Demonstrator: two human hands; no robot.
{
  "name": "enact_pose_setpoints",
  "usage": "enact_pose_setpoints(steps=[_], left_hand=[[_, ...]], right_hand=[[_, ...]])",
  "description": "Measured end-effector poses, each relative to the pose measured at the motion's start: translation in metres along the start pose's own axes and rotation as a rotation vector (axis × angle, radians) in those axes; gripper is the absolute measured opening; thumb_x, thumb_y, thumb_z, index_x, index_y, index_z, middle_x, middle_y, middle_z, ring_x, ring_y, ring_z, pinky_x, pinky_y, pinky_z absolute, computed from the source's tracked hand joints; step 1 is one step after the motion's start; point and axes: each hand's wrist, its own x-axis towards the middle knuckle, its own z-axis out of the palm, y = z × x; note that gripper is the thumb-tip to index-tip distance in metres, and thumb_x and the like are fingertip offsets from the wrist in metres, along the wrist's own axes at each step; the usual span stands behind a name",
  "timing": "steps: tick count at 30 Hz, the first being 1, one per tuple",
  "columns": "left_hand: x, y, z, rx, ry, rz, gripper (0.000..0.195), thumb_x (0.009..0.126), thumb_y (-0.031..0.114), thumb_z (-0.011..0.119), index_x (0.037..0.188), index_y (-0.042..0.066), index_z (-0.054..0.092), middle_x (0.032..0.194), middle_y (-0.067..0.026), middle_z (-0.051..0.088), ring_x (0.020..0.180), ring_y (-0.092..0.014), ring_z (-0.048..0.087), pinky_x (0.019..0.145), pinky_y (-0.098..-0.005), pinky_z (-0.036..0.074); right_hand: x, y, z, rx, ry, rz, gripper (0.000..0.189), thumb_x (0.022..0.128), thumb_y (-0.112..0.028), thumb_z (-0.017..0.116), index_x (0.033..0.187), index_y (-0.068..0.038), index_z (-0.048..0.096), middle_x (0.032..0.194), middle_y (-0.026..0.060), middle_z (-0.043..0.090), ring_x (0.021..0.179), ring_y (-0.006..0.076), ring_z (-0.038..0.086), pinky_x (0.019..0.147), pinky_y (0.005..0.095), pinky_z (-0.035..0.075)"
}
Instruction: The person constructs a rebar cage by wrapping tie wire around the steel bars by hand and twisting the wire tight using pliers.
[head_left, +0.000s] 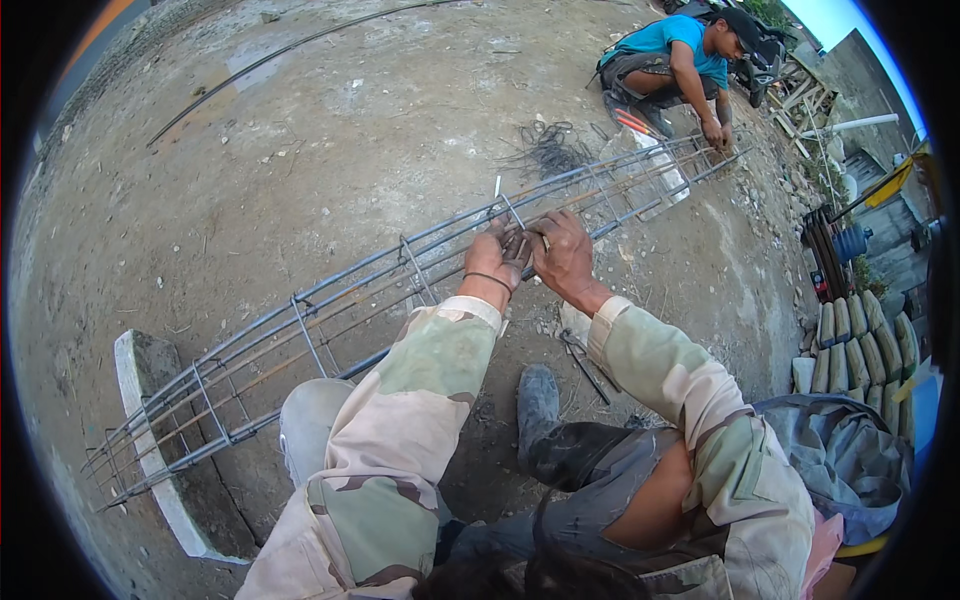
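Note:
A long rebar cage (302, 327) of steel bars and square stirrups runs slantwise before me, from lower left to upper right. My left hand (496, 255) is at its middle, palm partly up, fingers bent beside a stirrup. Close against it, my right hand (562, 251) has its fingers curled at the same stirrup, thumb and forefinger together. Whether either hand pinches a wire is too small to tell. Steel pincers (585, 366) lie on the ground below my right hand. A tangle of thin tie wire (553, 150) lies beyond the cage.
A co-worker (679, 67) squats at the cage's far end, both hands on it, near red-handled pliers (634, 122). Concrete slabs (141, 409) (671, 174) lie under both ends. A long bar (255, 66) lies on the ground. Filled sacks (862, 349) are stacked at right.

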Motion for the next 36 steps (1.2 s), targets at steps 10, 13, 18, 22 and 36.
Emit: enact_pose_setpoints(steps=[10,13,18,22,36], left_hand=[[0.006,0.000,0.003,0.083,0.064,-0.070,0.025,0.104,0.023,0.044,0.111,0.008,0.062,0.107,-0.0095,0.063,0.094,-0.023,0.061,0.088,-0.0428,0.052],[0.008,-0.002,-0.002,0.042,0.028,-0.045,0.024,0.104,0.023,0.044,0.112,0.008,0.062,0.106,-0.0090,0.063,0.094,-0.023,0.061,0.089,-0.0438,0.052],[-0.002,-0.002,0.004,0.054,0.009,-0.033,0.025,0.105,0.022,0.044,0.117,0.007,0.060,0.108,-0.0094,0.063,0.099,-0.022,0.061,0.092,-0.0455,0.052],[-0.011,0.000,0.010,0.092,-0.047,-0.031,0.024,0.106,0.021,0.044,0.121,0.007,0.058,0.109,-0.0098,0.063,0.100,-0.020,0.061,0.093,-0.0467,0.052],[-0.006,0.002,0.004,0.111,0.042,0.012,0.018,0.105,0.018,0.050,0.115,0.006,0.060,0.108,-0.0105,0.065,0.099,-0.025,0.065,0.094,-0.0514,0.052]], right_hand=[[-0.004,0.010,-0.001,-0.003,-0.094,0.000,0.005,0.079,-0.003,0.067,0.084,-0.001,0.068,0.082,0.0166,0.067,0.077,0.0378,0.065,0.068,0.0450,0.051],[-0.002,0.009,-0.001,0.012,-0.088,-0.021,0.004,0.079,-0.005,0.067,0.081,-0.002,0.065,0.078,0.0177,0.065,0.076,0.0390,0.064,0.065,0.0475,0.051],[0.017,0.014,-0.003,0.023,-0.184,0.082,0.008,0.079,-0.007,0.068,0.081,0.001,0.067,0.076,0.0205,0.066,0.072,0.0395,0.065,0.064,0.0463,0.051],[0.028,0.015,0.004,-0.001,-0.222,0.253,0.012,0.080,-0.009,0.069,0.081,0.003,0.071,0.075,0.0223,0.068,0.070,0.0384,0.067,0.063,0.0434,0.052],[0.099,0.029,-0.030,0.096,-0.486,0.134,0.021,0.077,-0.018,0.077,0.091,-0.003,0.077,0.082,0.0165,0.074,0.074,0.0276,0.071,0.071,0.0371,0.053]])
